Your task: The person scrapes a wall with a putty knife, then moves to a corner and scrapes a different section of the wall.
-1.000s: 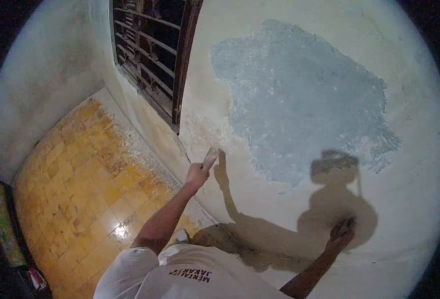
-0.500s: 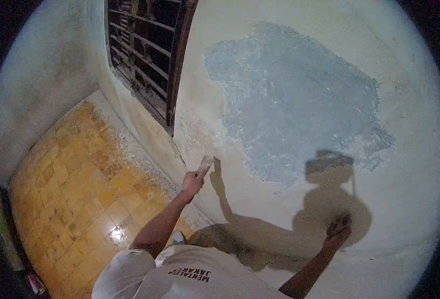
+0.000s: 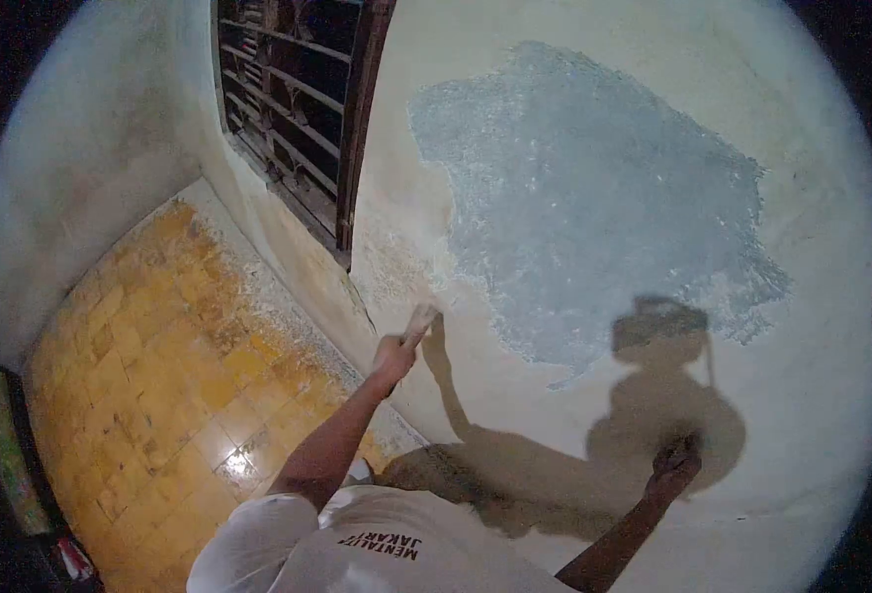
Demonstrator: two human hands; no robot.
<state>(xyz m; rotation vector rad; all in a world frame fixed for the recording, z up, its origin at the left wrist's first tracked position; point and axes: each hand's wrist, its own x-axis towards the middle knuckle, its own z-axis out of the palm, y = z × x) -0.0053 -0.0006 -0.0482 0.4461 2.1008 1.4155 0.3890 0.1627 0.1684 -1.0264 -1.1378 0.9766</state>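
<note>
My left hand (image 3: 392, 362) is wrapped around the handle end of a scraper (image 3: 421, 319) with a pale, plaster-smeared blade. The blade's tip meets its own shadow on the wall, beside a rough, flaked area (image 3: 396, 267) below the window. To the right of it spreads a large blue-grey patch (image 3: 594, 198) with ragged edges on the cream wall (image 3: 545, 435). My right hand (image 3: 673, 472) is closed close to the wall, in the shadow of my head; darkness hides what its fingers hold, if anything.
A barred window (image 3: 293, 109) with a dark frame is set in the wall at upper left. Yellow floor tiles (image 3: 159, 366) lie below, with pale dust and crumbs (image 3: 273, 296) along the wall's foot. A dark-edged green object (image 3: 6, 435) stands at far left.
My left hand has moved slightly up and right with the scraper, whose blade has come closer to its shadow on the wall. My right hand has barely shifted.
</note>
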